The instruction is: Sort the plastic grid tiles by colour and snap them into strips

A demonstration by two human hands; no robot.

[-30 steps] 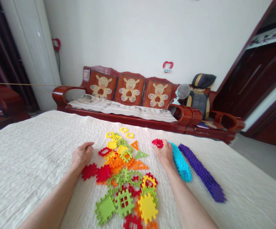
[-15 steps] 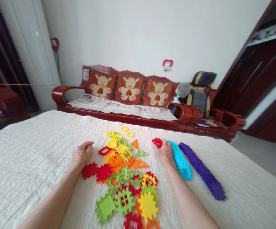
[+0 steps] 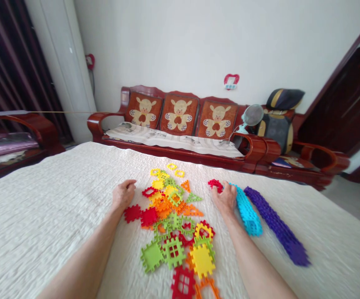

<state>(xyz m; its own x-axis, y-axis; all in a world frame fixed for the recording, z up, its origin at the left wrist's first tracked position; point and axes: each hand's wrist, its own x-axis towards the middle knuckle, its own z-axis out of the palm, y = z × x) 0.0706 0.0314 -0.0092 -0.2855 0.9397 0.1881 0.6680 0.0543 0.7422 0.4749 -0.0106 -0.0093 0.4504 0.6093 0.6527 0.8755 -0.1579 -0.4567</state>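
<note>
My left hand (image 3: 124, 194) rests on the white quilted cover, its fingers curled in with nothing visible in them, left of the loose pieces. With my right hand (image 3: 225, 198) I grip a red plastic interlocking piece (image 3: 215, 185) by its near edge, low over the cover. Just right of that hand lies a long row of light-blue pieces (image 3: 247, 211). Beyond it is a similar purple row (image 3: 276, 226). Between my hands spreads a heap of notched plates and frames: a red plate (image 3: 149, 216), a green plate (image 3: 153, 256), a yellow plate (image 3: 202, 260) and an orange triangle (image 3: 186, 185).
The white quilted cover (image 3: 74, 191) lies under everything. Behind its far edge stands a wooden sofa (image 3: 173, 152) with three bear-patterned cushions (image 3: 180, 113). A small fan (image 3: 253, 115) and a chair with a massage pad (image 3: 275, 131) are at the right.
The view has turned a little left, so everything sits further right in the picture. My right hand still has the red piece; my left hand stays curled on the cover.
</note>
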